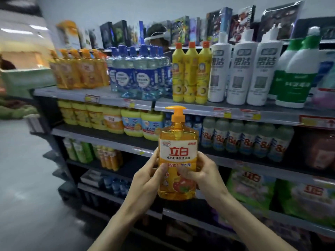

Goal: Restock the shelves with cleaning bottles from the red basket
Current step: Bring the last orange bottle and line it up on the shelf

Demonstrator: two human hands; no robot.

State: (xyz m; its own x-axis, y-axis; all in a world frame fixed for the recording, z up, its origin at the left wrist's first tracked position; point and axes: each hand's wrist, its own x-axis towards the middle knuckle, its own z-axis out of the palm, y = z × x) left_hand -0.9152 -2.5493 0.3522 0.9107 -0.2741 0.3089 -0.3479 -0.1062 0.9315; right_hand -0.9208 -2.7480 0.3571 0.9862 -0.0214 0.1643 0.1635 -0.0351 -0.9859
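Bottle (177,151): orange, pump-topped, white-labelled.

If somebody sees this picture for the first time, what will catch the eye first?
First comes the orange pump bottle, held upright at the centre by the left hand and the right hand, in front of the shelves. Next is the top shelf, with blue bottles to the left, yellow bottles in the middle and tall white bottles to the right.

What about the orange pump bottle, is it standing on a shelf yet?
No, the left hand and right hand hold the bottle up in front of the shelves.
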